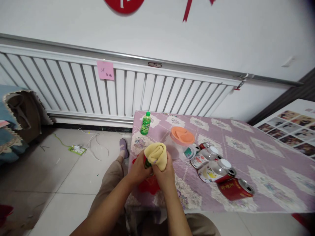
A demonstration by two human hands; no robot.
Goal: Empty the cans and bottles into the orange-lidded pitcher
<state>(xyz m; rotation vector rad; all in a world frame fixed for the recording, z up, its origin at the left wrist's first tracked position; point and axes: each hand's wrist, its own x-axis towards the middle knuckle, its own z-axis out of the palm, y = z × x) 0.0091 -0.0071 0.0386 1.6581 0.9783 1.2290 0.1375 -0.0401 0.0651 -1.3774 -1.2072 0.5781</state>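
Note:
A folded, bunched yellow cloth is gripped in both my hands above the near left part of the table. My left hand is closed at its left side, where a small dark green patch of something shows below the cloth; what it belongs to is mostly hidden. My right hand is wrapped round the cloth's lower right side. Directly under my hands lies a red scalloped mat. A clear plastic jug with an orange lid stands just beyond the cloth, and a green drink bottle is upright near the far left corner.
The table has a purple floral cloth. To the right are clear bottles with white caps, several cans, and a red can nearest the front edge. A white radiator runs behind. A power strip with cables lies on the floor.

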